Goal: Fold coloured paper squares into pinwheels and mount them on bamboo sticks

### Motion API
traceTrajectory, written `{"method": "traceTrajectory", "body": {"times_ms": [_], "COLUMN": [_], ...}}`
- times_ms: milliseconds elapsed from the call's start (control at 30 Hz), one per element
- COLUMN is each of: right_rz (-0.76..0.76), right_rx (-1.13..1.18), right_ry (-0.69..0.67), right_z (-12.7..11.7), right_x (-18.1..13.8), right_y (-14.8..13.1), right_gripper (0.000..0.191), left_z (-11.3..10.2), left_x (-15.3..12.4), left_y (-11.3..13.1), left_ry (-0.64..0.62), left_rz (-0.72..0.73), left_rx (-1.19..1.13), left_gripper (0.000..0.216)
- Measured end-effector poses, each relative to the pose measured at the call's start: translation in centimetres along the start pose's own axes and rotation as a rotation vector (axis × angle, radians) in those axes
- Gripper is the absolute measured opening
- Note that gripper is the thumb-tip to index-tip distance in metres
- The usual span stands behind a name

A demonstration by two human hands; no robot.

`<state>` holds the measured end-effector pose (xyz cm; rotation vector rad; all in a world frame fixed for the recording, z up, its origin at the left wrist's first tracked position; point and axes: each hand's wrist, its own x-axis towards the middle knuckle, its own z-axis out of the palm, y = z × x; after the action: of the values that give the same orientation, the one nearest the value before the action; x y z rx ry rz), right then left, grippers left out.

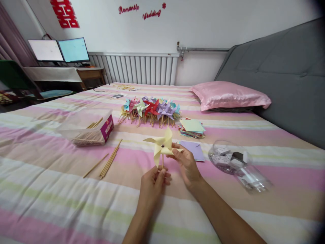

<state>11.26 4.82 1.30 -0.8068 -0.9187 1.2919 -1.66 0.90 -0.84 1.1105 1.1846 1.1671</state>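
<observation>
A pale yellow paper pinwheel (163, 147) on a thin wooden stick is held up above the striped bed. My left hand (155, 179) is closed round the stick just below the blades. With thumb and fingers, my right hand (185, 162) pinches the pinwheel's right-hand blade. Behind my right hand lie purple paper squares (194, 150), partly hidden by it. Farther back stands a cluster of finished pinwheels (152, 108) in several colours. Loose wooden sticks (110, 161) rest on the cover to the left.
A clear plastic box (83, 130) of sticks stands at left. Stacked coloured paper squares (192, 126) lie right of the cluster. On the right are a clear round container (223, 157) and a transparent package (254, 178). A pink pillow (230, 95) sits near the grey headboard (279, 64).
</observation>
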Motion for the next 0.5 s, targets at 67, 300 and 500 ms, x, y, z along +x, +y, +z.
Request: {"method": "traceTrajectory", "body": {"times_ms": [67,300,500], "right_rz": [0.03,0.041,0.024], "right_rx": [-0.007,-0.026,0.039], "right_ry": [0.033,0.109,0.146], "right_z": [0.0,0.0,0.0], "right_x": [0.0,0.1,0.3], "right_y": [0.3,1.5,1.4], "right_gripper": [0.032,0.028,0.029], "left_z": [0.1,0.0,0.2], "left_x": [0.0,-0.1,0.0], "left_y": [0.4,0.8,1.3], "left_ry": [0.026,0.038,0.04], "left_rz": [-0.017,-0.064,-0.087], "left_rx": [-0.014,-0.04,-0.066], "left_gripper": [0.032,0.03,0.034]}}
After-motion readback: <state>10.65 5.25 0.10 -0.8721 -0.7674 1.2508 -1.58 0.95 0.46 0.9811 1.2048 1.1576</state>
